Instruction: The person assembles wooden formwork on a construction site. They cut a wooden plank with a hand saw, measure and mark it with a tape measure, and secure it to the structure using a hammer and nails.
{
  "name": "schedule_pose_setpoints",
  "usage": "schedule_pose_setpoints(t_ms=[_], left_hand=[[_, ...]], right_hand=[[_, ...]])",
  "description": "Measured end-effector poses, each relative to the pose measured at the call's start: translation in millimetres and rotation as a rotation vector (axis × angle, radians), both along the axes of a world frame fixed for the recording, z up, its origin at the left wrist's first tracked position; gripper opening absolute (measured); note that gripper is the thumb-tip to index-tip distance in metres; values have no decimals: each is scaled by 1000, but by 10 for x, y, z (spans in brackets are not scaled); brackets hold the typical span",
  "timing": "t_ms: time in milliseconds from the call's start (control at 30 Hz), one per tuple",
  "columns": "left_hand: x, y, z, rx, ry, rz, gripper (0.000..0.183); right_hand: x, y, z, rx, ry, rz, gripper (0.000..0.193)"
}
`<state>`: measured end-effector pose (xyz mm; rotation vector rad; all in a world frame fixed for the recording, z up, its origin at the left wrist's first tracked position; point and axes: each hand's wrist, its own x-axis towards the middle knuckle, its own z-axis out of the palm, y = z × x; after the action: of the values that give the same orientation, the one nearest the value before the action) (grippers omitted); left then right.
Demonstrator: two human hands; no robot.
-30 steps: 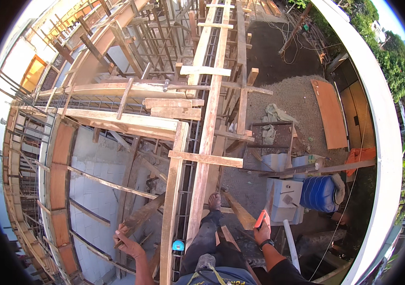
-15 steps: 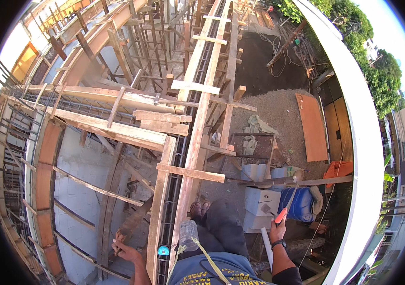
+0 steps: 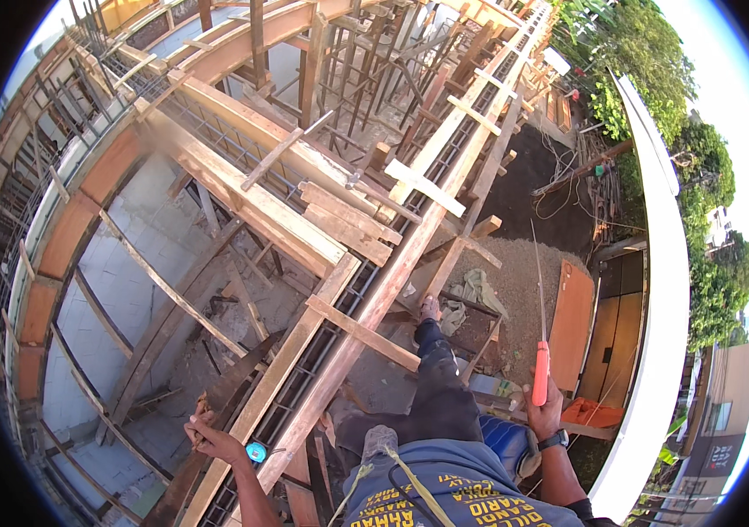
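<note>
My right hand (image 3: 546, 409) is closed round the red handle of a handsaw (image 3: 541, 303). Its thin, narrow blade points up and away over the gravel. On the left, my left hand (image 3: 214, 436) has its fingers curled beside a dark, worn board (image 3: 232, 406); what they hold, if anything, I cannot make out. My left forearm crosses the long wooden beam form (image 3: 286, 384), which has steel rebar (image 3: 311, 369) inside. A small blue tape measure (image 3: 256, 451) rests on that form next to my wrist. A short wooden cleat (image 3: 364, 332) spans the form ahead.
Another form (image 3: 247, 198) joins from the left, with loose wood blocks (image 3: 350, 224) at the corner. Below on the right are a blue drum (image 3: 504, 439), a plywood sheet (image 3: 573, 325) and gravel (image 3: 524, 263). A white wall edge (image 3: 655, 351) runs along the right.
My view has swung and shifted. One foot has stepped forward onto the timbers at right. The handsaw has come up, its blade now upright, and my left hand has moved along the dark board.
</note>
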<state>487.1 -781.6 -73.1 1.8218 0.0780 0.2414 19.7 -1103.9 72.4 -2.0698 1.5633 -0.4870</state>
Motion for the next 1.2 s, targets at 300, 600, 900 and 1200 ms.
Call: schedule_pose_setpoints(t_ms=[300,600,900,1200], left_hand=[[193,-219,-135,-195,-57,415,52],[222,504,-311,-276,-33,599,49],[127,36,-242,-189,-39,638,45],[31,-30,-237,-211,-93,616,43]], right_hand=[[1537,-2713,-1187,-190,443,1183,51],[2995,-3278,-2999,-142,512,1765,41],[2927,-3001,-4145,-91,573,1847,42],[2999,-2788,-4496,63,774,1839,51]])
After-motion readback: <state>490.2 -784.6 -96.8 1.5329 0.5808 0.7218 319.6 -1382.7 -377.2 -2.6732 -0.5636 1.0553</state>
